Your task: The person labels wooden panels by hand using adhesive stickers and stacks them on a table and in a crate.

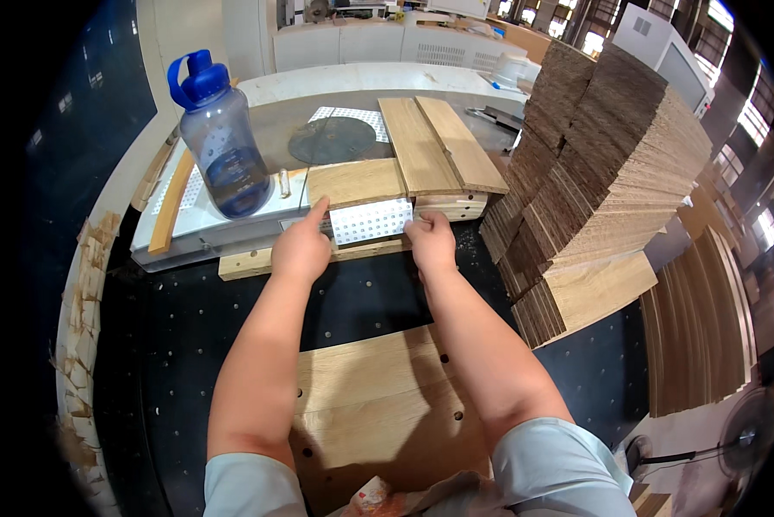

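A white sheet of small labels (371, 222), printed in rows, hangs between my two hands at the front edge of a wooden board (357, 181). My left hand (301, 248) is closed at the sheet's left edge, its index finger pointing up to the board's corner. At the right edge, my right hand (432, 239) pinches the sheet between thumb and curled fingers. Two longer wood-grain boards (417, 142) lie side by side just beyond. Below my forearms, a wide wooden panel (361, 379) with dark holes along its sides rests on the black table.
A large clear bottle with a blue lid (223, 142) stands at the left beside a wooden strip (173, 200). A tall stack of boards (589, 146) rises at the right. Another white label sheet (344, 114) lies under a dark round disc (331, 140). A fan (744, 438) is at lower right.
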Demonstrator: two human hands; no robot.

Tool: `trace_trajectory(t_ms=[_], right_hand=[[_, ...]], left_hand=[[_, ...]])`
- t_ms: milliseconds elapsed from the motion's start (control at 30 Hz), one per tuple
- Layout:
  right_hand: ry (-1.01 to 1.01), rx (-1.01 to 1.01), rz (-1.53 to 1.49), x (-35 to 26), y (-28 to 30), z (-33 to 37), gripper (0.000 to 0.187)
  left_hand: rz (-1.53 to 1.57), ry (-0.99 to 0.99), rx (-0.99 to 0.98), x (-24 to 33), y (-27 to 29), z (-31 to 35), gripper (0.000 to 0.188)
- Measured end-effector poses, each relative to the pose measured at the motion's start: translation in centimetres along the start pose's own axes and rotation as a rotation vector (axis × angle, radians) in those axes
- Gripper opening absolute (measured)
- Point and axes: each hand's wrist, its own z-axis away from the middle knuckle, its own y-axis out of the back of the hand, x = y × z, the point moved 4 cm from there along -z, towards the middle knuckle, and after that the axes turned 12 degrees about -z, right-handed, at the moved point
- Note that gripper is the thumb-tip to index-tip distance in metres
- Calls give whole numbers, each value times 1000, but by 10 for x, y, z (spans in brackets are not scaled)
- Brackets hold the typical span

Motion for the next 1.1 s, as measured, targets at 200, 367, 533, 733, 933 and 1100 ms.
trace_trajectory(t_ms=[200,367,533,733,933,1100], right_hand=[[-90,-442,-310,-48,72,109,27],[-219,-597,-176,-93,208,243,15],[-339,10,-74,-61,353,364,8],[-395,172,419,-35,449,455,6],[-506,359,655,65,542,492,15],[-529,374,795,68,559,492,21]], left_hand=[[-127,19,-102,1,15,5,60],[-183,11,-172,10,32,4,68],[-65,-80,93,34,22,27,63],[-390,-195,99,56,6,26,66],[-423,-329,22,75,-3,2,76],[-440,-304,7,87,-26,-8,80]])
